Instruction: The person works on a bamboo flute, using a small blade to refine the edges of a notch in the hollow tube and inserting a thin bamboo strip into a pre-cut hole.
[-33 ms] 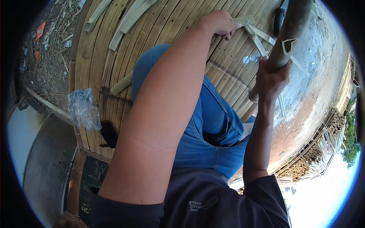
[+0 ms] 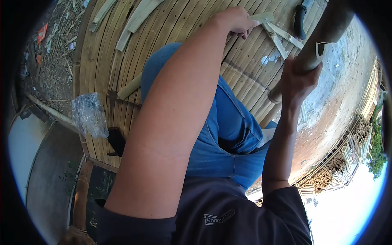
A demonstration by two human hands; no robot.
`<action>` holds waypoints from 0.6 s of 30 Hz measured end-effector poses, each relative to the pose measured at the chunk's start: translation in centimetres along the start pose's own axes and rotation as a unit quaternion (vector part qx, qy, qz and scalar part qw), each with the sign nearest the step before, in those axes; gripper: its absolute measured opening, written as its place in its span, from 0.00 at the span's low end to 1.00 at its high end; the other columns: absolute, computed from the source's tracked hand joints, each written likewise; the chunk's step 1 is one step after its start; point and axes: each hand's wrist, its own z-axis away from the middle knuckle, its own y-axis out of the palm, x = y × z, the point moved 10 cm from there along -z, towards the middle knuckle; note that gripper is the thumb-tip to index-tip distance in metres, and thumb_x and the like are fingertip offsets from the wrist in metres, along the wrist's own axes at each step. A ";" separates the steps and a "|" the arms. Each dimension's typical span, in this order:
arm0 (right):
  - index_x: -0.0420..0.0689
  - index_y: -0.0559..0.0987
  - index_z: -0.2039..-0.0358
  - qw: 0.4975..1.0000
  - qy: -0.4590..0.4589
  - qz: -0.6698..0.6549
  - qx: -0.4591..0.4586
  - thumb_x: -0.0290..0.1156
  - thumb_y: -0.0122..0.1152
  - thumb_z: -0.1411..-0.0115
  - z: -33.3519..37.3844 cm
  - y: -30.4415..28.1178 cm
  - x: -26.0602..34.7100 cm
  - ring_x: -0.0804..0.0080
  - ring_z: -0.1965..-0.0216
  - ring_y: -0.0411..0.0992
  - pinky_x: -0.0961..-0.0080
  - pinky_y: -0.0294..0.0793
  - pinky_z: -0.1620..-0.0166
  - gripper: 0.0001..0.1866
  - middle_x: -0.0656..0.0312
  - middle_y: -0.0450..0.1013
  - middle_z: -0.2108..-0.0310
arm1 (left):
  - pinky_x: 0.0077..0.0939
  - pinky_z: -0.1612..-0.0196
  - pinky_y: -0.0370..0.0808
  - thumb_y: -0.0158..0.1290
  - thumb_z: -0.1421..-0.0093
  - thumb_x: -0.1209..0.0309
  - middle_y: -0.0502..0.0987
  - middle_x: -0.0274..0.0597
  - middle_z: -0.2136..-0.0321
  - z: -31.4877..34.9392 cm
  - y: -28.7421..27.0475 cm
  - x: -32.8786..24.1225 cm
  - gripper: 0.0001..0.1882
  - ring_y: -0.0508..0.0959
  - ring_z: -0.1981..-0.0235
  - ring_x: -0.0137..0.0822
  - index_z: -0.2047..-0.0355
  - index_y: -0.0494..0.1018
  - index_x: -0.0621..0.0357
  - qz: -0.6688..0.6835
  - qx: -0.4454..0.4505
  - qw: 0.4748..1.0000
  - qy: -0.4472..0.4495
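Note:
My left hand (image 2: 238, 21) is stretched far forward, closed on the near end of a short flat pale bamboo strip (image 2: 264, 17) with small holes in it. My right hand (image 2: 300, 79) is wrapped round a thick grey-brown bamboo pole (image 2: 326, 34), which slants up to the right and has a jagged split above my grip. The pole's lower end (image 2: 275, 94) shows left of my wrist. Narrow split strips (image 2: 288, 36) lie crossed between my hands. Beyond them rests a tool with a curved black handle (image 2: 300, 26); its far part leaves the picture.
I sit on a bamboo-slat platform (image 2: 171, 24) in blue jeans. Split pieces (image 2: 136, 18) lie at the far left. A clear plastic bag (image 2: 90, 116) and a dark flat object (image 2: 116, 141) are at left. Bare ground (image 2: 339, 106) and stacked bamboo (image 2: 320, 181) are at right.
My right hand and the pole have shifted to the right, uncovering more of the black handle. My left hand has stayed nearly in place with the flat strip.

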 end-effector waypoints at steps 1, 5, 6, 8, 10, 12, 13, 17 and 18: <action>0.33 0.70 0.49 0.997 -0.065 -0.009 -0.027 0.29 0.72 0.49 -0.6 -0.2 0.8 0.61 0.69 0.78 0.64 0.78 0.62 0.30 0.52 0.76 0.68 | 0.26 0.77 0.71 0.51 0.31 0.52 0.81 0.39 0.81 0.5 0.2 0.4 0.25 0.74 0.84 0.27 0.76 0.77 0.60 0.014 0.000 1.000 -0.001; 0.35 0.73 0.54 0.995 -0.059 -0.075 -0.008 0.29 0.70 0.43 -0.7 -0.3 -1.4 0.75 0.77 0.74 0.75 0.75 0.72 0.20 0.59 0.75 0.72 | 0.22 0.83 0.68 0.54 0.32 0.54 0.79 0.42 0.82 -0.3 -1.4 -1.5 0.23 0.73 0.86 0.24 0.76 0.75 0.61 0.021 -0.014 0.999 0.024; 0.35 0.73 0.54 0.996 -0.056 -0.074 -0.008 0.29 0.70 0.43 -0.4 -0.1 -1.7 0.75 0.77 0.74 0.75 0.75 0.72 0.20 0.59 0.75 0.72 | 0.21 0.83 0.67 0.54 0.32 0.55 0.79 0.42 0.82 -0.3 -0.9 -1.4 0.23 0.73 0.86 0.24 0.76 0.75 0.62 0.024 -0.011 0.999 0.023; 0.35 0.73 0.51 0.987 0.082 -0.105 0.087 0.31 0.73 0.48 0.4 2.3 -4.7 0.65 0.67 0.77 0.66 0.77 0.60 0.27 0.51 0.76 0.66 | 0.20 0.83 0.68 0.53 0.32 0.55 0.79 0.42 0.82 -0.1 -0.6 -0.8 0.22 0.73 0.85 0.25 0.75 0.75 0.62 0.048 -0.004 0.999 0.018; 0.35 0.73 0.51 0.978 0.124 -0.125 0.109 0.32 0.73 0.48 0.9 2.7 -4.9 0.65 0.68 0.78 0.66 0.77 0.62 0.26 0.51 0.77 0.67 | 0.21 0.82 0.70 0.54 0.32 0.55 0.79 0.42 0.81 0.1 -0.7 -0.6 0.22 0.75 0.84 0.25 0.75 0.75 0.62 0.047 0.003 0.999 0.010; 0.35 0.73 0.53 0.973 0.169 -0.079 0.137 0.33 0.72 0.48 1.1 3.5 -6.8 0.61 0.70 0.78 0.63 0.77 0.63 0.26 0.50 0.77 0.69 | 0.21 0.81 0.71 0.54 0.32 0.54 0.79 0.41 0.81 0.2 -0.8 -0.6 0.22 0.75 0.83 0.24 0.74 0.75 0.61 0.046 0.008 0.999 -0.002; 0.35 0.73 0.53 0.974 0.170 -0.081 0.127 0.33 0.72 0.48 0.7 3.3 -7.8 0.61 0.70 0.78 0.63 0.77 0.63 0.26 0.50 0.77 0.69 | 0.22 0.79 0.72 0.54 0.32 0.54 0.80 0.40 0.80 0.2 -0.7 -1.0 0.21 0.76 0.82 0.24 0.73 0.75 0.60 0.047 0.013 0.999 -0.011; 0.35 0.73 0.55 0.991 0.075 -0.015 0.110 0.36 0.71 0.51 -2.5 3.7 -10.4 0.49 0.62 0.77 0.57 0.75 0.56 0.26 0.45 0.76 0.64 | 0.22 0.78 0.73 0.54 0.32 0.54 0.79 0.38 0.79 0.3 -0.7 -1.0 0.20 0.76 0.82 0.24 0.72 0.75 0.59 0.061 0.013 0.998 -0.026; 0.35 0.74 0.56 0.993 0.040 0.001 0.109 0.37 0.70 0.52 -3.5 3.9 -10.3 0.46 0.60 0.76 0.56 0.74 0.53 0.27 0.43 0.76 0.62 | 0.22 0.78 0.72 0.53 0.32 0.54 0.79 0.37 0.79 0.3 -0.7 -0.8 0.20 0.75 0.82 0.24 0.71 0.75 0.59 0.062 0.022 0.997 -0.031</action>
